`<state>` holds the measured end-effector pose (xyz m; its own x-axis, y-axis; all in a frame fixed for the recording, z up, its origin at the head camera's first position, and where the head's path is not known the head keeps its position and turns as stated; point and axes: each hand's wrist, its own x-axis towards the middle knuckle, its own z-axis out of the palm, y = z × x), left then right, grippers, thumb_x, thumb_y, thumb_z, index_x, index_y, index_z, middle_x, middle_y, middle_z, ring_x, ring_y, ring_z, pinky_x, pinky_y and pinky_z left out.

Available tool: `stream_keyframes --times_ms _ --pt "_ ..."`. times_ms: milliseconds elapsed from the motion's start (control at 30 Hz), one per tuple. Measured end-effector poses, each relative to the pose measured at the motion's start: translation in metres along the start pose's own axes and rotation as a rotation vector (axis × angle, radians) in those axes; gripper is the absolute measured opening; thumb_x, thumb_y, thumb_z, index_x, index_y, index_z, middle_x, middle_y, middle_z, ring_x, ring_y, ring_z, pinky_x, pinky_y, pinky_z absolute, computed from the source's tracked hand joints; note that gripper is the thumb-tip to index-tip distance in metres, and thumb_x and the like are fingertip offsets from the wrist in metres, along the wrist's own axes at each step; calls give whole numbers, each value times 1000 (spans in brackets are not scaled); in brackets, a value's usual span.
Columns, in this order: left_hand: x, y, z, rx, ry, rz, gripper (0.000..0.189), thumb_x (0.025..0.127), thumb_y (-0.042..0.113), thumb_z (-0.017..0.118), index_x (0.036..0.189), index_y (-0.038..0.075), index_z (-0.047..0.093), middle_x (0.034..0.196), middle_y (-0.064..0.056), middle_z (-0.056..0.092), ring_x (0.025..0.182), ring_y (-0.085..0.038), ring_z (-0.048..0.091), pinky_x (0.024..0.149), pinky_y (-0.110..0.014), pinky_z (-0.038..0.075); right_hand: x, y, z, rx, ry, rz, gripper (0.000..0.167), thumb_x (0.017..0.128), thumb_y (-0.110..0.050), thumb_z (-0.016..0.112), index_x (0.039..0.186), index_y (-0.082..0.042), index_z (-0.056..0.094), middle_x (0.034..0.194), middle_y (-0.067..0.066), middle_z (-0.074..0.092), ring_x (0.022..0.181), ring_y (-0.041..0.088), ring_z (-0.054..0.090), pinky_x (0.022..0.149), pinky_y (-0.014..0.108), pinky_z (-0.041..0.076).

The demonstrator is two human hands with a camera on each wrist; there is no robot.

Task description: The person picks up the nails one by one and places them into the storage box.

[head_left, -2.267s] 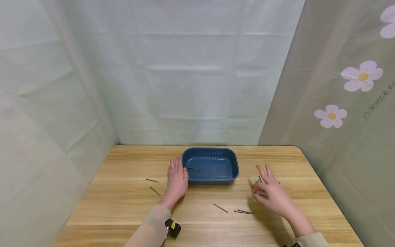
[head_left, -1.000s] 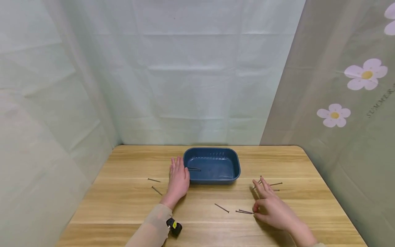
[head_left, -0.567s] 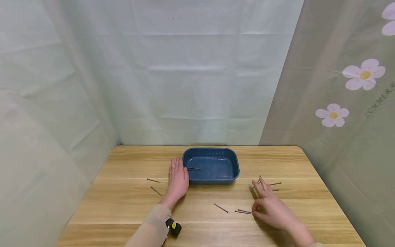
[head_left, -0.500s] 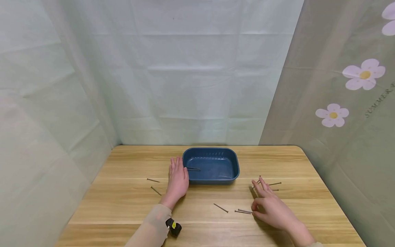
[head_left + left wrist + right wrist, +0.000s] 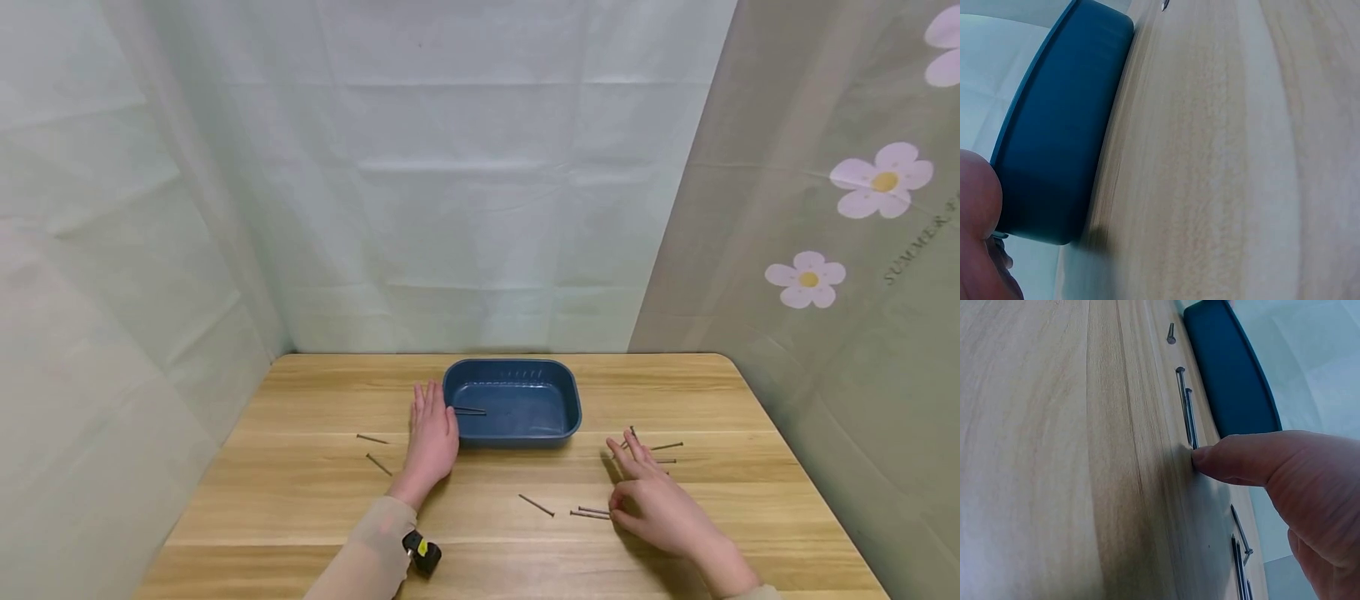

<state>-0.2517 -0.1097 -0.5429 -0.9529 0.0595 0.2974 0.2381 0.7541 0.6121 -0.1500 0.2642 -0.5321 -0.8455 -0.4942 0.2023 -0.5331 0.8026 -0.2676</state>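
Note:
My left hand [image 5: 432, 442] rests against the left end of a blue plastic tray [image 5: 517, 439], fingers straight along its outside and thumb at the rim. In the left wrist view, the thumb [image 5: 977, 206] lies close by the tray wall [image 5: 1060, 131]. My right hand [image 5: 663, 510] pinches the pointed end of a nail between thumb and index finger, other fingers stretched out. Two nails [image 5: 589, 514] lie side by side there, heads to the left. The right wrist view shows the thumb tip [image 5: 1204, 457] on the end of one nail [image 5: 1191, 419]; the index fingertip is hidden.
Two nails [image 5: 470, 412] lie inside the tray. A single nail [image 5: 536, 505] lies in front of it. Two more nails [image 5: 378, 464] are left of the left hand. Several nails [image 5: 666, 447] lie beyond the right fingers. Pale cloth [image 5: 480, 208] hangs behind the table.
The right hand has come down from the far right nails toward the near pair, and its thumb and index finger now close on one end. The left hand stays at the tray.

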Motion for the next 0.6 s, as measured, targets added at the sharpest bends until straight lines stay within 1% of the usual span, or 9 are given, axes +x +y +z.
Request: stream_keyframes --times_ms 267,467,600 --pt "0 0 1 -5 0 4 54 112 10 42 156 -21 31 167 -37 28 160 -52 7 126 -68 16 1 -3 -2 -2 -52 16 28 84 -17 87 76 -33 67 165 26 42 155 57 23 119 72 26" --pt "1 -1 1 -10 7 4 54 113 10 44 156 -21 32 166 -38 28 159 -54 10 126 -67 15 1 -3 0 -28 -48 0 28 83 -17 86 75 -33 64 163 27 43 154 58 25 119 72 27" --pt "1 -1 1 -20 8 -4 54 113 10 44 156 -21 31 167 -37 27 160 -53 8 126 -67 14 1 -3 0 -34 -46 4 28 84 -17 85 74 -32 62 163 27 43 154 58 25 119 72 26"
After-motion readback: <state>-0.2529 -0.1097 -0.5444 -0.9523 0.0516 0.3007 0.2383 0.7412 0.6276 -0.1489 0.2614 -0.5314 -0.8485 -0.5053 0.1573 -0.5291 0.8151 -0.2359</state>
